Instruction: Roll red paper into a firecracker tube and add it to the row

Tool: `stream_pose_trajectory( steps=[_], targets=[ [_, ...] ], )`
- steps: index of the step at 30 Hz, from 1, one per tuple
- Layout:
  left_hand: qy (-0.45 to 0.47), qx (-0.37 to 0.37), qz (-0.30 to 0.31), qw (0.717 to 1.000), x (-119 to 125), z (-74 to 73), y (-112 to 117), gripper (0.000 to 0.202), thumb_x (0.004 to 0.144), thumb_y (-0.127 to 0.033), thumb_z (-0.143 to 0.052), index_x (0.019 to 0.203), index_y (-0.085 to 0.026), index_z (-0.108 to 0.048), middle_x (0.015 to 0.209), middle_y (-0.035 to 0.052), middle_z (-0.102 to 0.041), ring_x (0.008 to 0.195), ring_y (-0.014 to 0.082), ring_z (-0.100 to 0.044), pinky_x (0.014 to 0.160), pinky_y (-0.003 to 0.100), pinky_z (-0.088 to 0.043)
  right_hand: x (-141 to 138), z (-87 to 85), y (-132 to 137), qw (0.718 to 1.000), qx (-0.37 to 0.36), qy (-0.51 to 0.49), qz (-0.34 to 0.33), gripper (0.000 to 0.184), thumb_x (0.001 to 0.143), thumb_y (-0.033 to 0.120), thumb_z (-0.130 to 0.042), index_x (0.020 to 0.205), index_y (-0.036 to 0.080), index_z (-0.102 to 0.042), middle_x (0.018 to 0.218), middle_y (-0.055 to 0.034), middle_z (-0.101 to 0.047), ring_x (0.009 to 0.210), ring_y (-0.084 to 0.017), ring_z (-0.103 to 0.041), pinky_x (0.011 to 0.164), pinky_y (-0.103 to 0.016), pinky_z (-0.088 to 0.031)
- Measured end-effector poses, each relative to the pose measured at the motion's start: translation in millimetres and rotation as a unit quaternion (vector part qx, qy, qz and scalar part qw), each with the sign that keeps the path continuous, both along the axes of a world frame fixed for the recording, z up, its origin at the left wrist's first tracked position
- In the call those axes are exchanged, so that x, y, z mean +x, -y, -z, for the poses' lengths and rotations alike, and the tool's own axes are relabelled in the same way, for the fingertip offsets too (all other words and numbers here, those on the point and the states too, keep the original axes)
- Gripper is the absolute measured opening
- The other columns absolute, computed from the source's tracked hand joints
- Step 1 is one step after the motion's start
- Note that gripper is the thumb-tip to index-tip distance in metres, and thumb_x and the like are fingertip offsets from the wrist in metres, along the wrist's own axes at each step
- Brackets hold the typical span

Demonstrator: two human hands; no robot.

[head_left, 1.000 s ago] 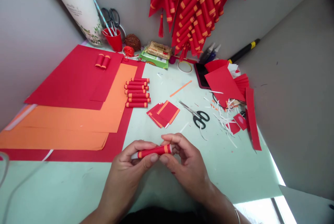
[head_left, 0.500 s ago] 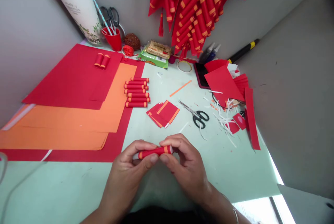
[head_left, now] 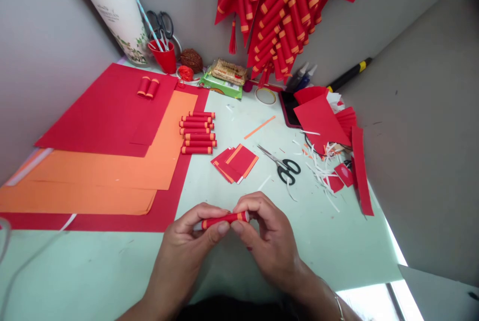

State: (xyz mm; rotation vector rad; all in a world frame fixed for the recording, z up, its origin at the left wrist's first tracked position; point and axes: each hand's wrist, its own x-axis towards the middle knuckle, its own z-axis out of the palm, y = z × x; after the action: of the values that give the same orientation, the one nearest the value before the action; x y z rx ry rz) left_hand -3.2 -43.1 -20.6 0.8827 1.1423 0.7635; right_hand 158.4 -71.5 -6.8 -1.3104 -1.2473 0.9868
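Observation:
Both my hands hold a thin red paper roll (head_left: pixel 223 220) with orange bands near its ends, level above the pale green table (head_left: pixel 93 271). My left hand (head_left: pixel 187 246) pinches its left part between thumb and fingers. My right hand (head_left: pixel 267 241) pinches its right end, fingers curled over it. Beyond my hands lies a small stack of red and orange paper squares (head_left: pixel 235 162). A row of several finished red rolls (head_left: pixel 197 132) lies on the orange sheet's edge.
Large red sheets (head_left: pixel 105 111) and orange sheets (head_left: pixel 97 171) cover the left of the table. Black-handled scissors (head_left: pixel 283 165) lie right of the squares, with paper scraps (head_left: pixel 329 161) beyond. A bunch of red rolls (head_left: pixel 277 17) hangs on the wall; a tall cup (head_left: pixel 116 7) stands back left.
The roll looks tighter and thinner between my fingers. My hands have stayed in about the same place.

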Motion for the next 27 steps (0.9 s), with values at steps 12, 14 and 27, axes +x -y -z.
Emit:
stream_pose_trajectory(
  steps=[12,14,27],
  targets=[
    [-0.019,0.021,-0.046,0.999,2.3,0.3,-0.4,0.017,0.075,-0.033,-0.082,0.089,-0.029,-0.074,0.103,-0.0047,-0.073,0.098,0.0140,-0.067,0.082,0.016,-0.052,-2.9,2.5,-1.9,0.974,-0.158,-0.164,0.017,0.019,0.084,0.028,-0.070,0.101,0.025,-0.065,0.084,0.0024,-0.063,0.072,-0.011,-0.057,0.067,-0.023,-0.048],
    [-0.012,0.022,-0.046,0.999,3.0,-0.7,-0.6,0.018,0.074,-0.032,-0.083,0.090,-0.030,-0.074,0.104,-0.0047,-0.073,0.097,0.0141,-0.067,0.081,0.017,-0.052,-1.0,1.2,-3.2,0.968,-0.167,-0.184,0.030,0.018,0.084,0.029,-0.071,0.099,0.024,-0.066,0.083,0.0022,-0.063,0.071,-0.011,-0.057,0.065,-0.023,-0.047],
    [0.018,-0.025,0.003,1.000,3.5,-6.6,-3.1,0.027,0.089,-0.044,-0.065,0.105,-0.023,-0.071,0.081,0.0007,-0.075,0.074,0.0152,-0.067,0.074,0.026,-0.052,5.7,7.2,-3.9,0.966,-0.145,-0.207,0.047,0.018,0.086,0.026,-0.066,0.104,0.025,-0.066,0.082,0.0015,-0.065,0.074,-0.013,-0.062,0.065,-0.024,-0.052]
  ],
)
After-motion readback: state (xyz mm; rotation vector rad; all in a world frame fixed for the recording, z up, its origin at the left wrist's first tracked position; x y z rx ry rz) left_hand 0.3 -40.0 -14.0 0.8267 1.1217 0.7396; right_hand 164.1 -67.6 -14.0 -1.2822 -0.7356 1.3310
